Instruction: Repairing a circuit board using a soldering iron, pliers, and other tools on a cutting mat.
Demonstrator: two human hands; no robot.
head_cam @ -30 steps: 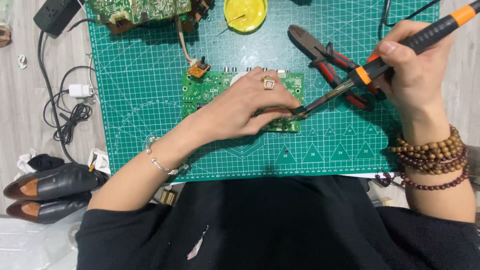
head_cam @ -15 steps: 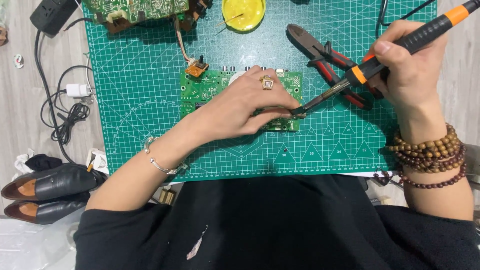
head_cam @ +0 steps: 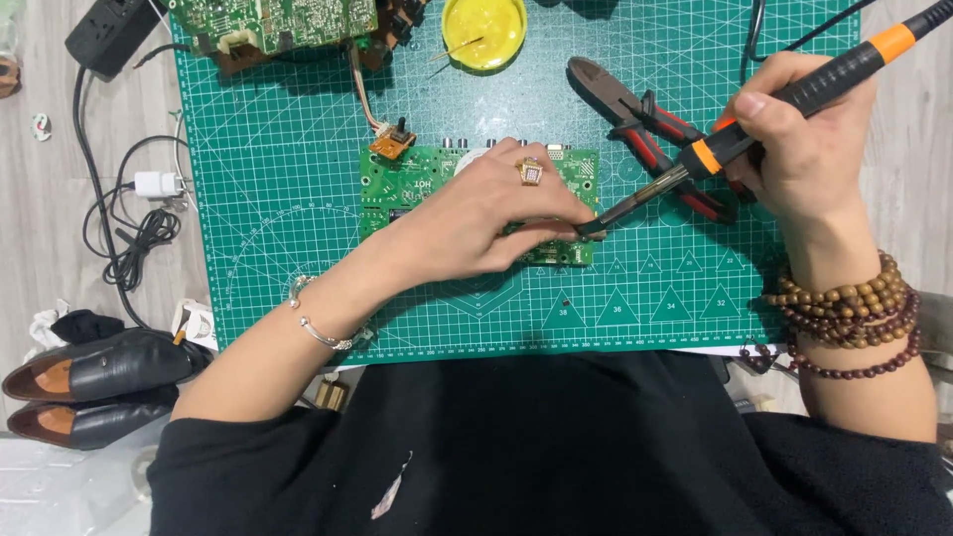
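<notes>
the right hand (head_cam: 794,149) has its fingers clamped around a black and orange soldering iron (head_cam: 754,129), its tip touching the right edge of a green circuit board (head_cam: 417,184). the left hand (head_cam: 486,213) lies flat on that board, fingers close together, pressing it onto the green cutting mat (head_cam: 288,248). red-handled cutters (head_cam: 645,114) lie just beyond the iron; a yellow flux tin (head_cam: 483,30) and a larger circuit board (head_cam: 278,22) sit at the mat's far edge.

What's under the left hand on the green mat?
A green circuit board lies under the left hand, flat on the cutting mat. The soldering iron tip meets its right edge. The board's middle is covered by the hand.
</notes>
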